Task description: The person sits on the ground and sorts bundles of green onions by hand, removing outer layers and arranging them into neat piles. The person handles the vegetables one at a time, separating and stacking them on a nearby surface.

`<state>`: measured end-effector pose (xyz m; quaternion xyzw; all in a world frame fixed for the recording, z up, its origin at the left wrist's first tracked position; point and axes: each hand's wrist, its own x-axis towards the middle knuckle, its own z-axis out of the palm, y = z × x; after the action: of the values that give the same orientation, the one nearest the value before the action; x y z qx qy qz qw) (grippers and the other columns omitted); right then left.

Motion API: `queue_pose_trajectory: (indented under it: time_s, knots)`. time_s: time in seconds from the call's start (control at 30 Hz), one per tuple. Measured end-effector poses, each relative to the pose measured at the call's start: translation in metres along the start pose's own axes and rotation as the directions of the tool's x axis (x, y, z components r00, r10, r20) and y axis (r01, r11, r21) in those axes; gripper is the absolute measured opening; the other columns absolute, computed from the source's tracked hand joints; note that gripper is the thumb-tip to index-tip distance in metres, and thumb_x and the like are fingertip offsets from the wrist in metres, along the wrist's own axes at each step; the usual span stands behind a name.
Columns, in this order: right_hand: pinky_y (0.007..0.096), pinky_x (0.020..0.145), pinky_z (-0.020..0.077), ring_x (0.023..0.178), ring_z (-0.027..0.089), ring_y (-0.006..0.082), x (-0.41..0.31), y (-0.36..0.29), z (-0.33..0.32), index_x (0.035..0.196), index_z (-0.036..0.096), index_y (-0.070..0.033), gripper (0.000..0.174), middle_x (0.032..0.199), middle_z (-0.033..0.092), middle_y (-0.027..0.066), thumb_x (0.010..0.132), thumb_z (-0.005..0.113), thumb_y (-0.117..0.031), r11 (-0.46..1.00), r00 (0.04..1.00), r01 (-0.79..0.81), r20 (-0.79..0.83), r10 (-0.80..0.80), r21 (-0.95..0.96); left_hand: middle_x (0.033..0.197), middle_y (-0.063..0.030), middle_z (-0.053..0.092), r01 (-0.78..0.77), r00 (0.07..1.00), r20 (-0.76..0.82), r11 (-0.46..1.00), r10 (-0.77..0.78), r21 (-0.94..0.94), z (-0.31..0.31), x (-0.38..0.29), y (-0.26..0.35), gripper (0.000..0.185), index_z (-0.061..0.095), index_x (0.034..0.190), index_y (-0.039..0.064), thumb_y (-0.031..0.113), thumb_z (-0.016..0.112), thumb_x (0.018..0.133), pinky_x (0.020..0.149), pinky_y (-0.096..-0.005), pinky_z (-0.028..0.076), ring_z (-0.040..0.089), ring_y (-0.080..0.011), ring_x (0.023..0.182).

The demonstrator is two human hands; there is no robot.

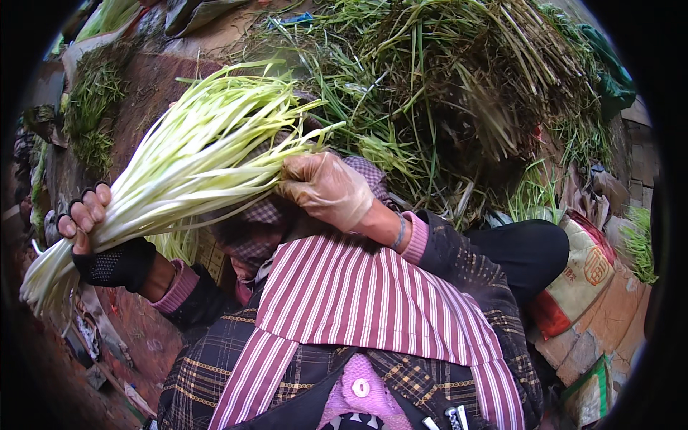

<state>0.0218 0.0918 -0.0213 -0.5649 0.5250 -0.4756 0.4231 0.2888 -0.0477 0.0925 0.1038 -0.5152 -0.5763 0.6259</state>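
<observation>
My left hand (110, 247), in a black fingerless glove, grips a thick bundle of long, flat, chive-like greens (199, 166) near its white stem end. The bundle slants up to the right, its yellow-green leaf tips fanned out. At the right side of the fan is my right hand (328, 188), in a thin translucent glove. Its fingers are curled closed on some of the outer leaves. Below both hands are my striped apron (371, 295) and a checked cloth (263, 215), partly hidden by the bundle.
A large heap of green leaves and brown, rooty stalks (430, 97) lies ahead and to the right. More cut greens (94, 107) are piled at the left. Beside my bent knee (516, 258) is a printed cream and red bag (575, 274). Another pale bag with a green edge (588, 395) lies lower right.
</observation>
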Motion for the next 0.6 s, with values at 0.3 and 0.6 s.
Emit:
queue_pose_trajectory:
  time_s: [0.3,0.6]
  knots:
    - [0.0423,0.066,0.0540,0.071,0.067,0.0341,-0.006,0.062,-0.026,0.078,0.068,-0.008,0.018,0.076,0.067,0.0190,0.078,0.059,-0.023,0.738,0.946,-0.320,-0.160,0.281,-0.595,0.077,-0.0006,0.058,0.210,0.914,0.357,0.978,-0.191,-0.016,0.007,-0.007,-0.002,0.017,0.050,0.091,0.014,0.014,0.064,0.081,0.076,-0.0317,0.037,0.053,-0.0144,0.072]
    - [0.0281,0.051,0.0398,0.049,0.042,0.0111,-0.016,0.107,-0.086,0.060,0.050,-0.004,0.040,0.052,0.046,0.0024,0.086,0.067,-0.028,0.896,0.832,-0.437,-0.344,0.435,0.077,0.077,0.0007,0.056,0.158,0.985,0.084,0.979,-0.149,-0.126,-0.028,-0.022,0.007,0.014,0.050,0.086,0.012,0.009,0.060,0.077,0.079,-0.0317,0.036,0.051,-0.0136,0.074]
